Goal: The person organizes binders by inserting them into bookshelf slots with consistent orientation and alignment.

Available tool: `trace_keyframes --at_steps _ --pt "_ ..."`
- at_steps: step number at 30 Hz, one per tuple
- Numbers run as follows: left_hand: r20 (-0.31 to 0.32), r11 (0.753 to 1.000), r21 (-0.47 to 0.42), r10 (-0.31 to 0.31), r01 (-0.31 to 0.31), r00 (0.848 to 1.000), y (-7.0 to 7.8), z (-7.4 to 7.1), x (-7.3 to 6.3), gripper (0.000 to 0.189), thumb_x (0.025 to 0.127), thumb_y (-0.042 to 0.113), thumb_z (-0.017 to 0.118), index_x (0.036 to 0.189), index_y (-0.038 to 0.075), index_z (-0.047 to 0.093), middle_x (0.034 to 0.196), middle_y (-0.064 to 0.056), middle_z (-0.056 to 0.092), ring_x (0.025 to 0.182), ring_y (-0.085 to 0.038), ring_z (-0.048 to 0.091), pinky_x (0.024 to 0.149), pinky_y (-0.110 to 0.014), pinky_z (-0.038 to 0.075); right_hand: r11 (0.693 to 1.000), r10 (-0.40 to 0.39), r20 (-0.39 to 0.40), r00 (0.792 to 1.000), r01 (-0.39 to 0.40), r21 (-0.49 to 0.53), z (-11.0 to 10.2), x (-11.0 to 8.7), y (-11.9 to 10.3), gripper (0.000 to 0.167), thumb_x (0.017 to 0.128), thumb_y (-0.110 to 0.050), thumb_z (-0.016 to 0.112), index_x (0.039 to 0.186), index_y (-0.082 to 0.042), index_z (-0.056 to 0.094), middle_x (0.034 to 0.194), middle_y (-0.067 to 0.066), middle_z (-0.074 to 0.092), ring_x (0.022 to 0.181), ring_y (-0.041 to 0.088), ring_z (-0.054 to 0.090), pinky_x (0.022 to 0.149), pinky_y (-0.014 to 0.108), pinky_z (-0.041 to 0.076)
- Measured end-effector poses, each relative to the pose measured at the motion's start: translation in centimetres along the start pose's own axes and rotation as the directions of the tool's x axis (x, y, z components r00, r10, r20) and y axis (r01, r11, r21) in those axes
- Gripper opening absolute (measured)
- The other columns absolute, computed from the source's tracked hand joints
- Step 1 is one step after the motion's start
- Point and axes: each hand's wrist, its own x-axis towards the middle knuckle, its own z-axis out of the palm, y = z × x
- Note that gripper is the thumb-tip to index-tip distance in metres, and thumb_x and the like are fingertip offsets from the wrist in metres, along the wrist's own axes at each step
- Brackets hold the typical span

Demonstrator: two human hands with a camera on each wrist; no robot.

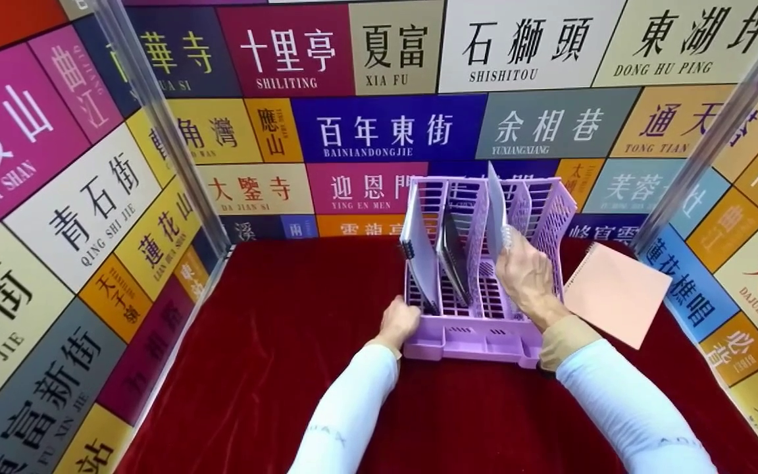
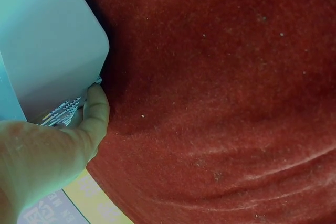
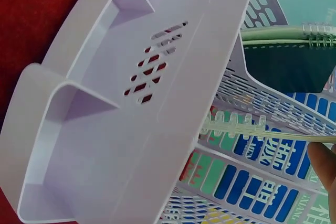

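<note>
A purple file rack [image 1: 468, 343] with upright dividers and small front trays stands on the red cloth. My left hand [image 1: 399, 322] grips its front left corner; in the left wrist view the fingers [image 2: 96, 114] bend against the corner's lower edge. A thin spiral notebook [image 1: 496, 207] with a pale cover is pinched by my right hand [image 1: 527, 273]. It stands upright in a slot right of the middle, and its clear coil [image 3: 236, 123] shows in the right wrist view. Further left, a light-covered spiral notebook [image 1: 420, 263] and a dark notebook [image 1: 453, 260] lean in separate slots.
A pink spiral notebook [image 1: 619, 294] lies flat on the cloth to the right of the rack. Red velvet cloth [image 1: 287, 368] covers the table. Panels with coloured sign blocks [image 1: 389, 130] close off the back and both sides, with clear corner posts [image 1: 162, 118] between them.
</note>
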Motion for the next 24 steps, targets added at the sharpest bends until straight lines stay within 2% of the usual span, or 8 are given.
trace_keyframes --at_steps 8,20,24 --pt "-0.008 1.000 0.012 0.016 -0.016 1.000 -0.1 0.1 0.1 0.045 0.078 0.023 0.046 0.119 0.006 0.052 0.109 -0.011 0.059 0.102 -0.027 0.054 0.084 -0.038 0.042 0.999 0.013 0.017 1.000 -0.012 -0.043 1.3 -0.7 0.4 0.038 0.078 -0.016 0.050 0.115 -0.008 0.050 0.078 0.011 0.058 0.053 0.038 0.054 0.044 0.050 0.040" --pt "0.012 1.000 0.001 0.000 0.000 1.000 -0.1 0.0 0.0 0.054 0.080 0.024 0.045 0.130 0.005 0.043 0.121 -0.011 0.054 0.109 -0.026 0.050 0.090 -0.036 0.039 0.996 0.064 0.102 0.993 -0.057 -0.066 2.6 -2.1 1.6 0.035 0.084 -0.020 0.051 0.117 -0.010 0.049 0.076 0.007 0.057 0.049 0.031 0.052 0.042 0.046 0.041" --pt "0.004 1.000 -0.001 0.003 -0.003 1.000 0.0 -0.1 0.0 0.052 0.080 0.024 0.046 0.128 0.005 0.044 0.119 -0.011 0.054 0.108 -0.026 0.051 0.089 -0.037 0.040 0.996 0.070 0.115 0.991 -0.062 -0.071 3.0 -2.4 2.0 0.036 0.084 -0.019 0.053 0.119 -0.011 0.048 0.074 0.006 0.056 0.050 0.031 0.052 0.042 0.046 0.040"
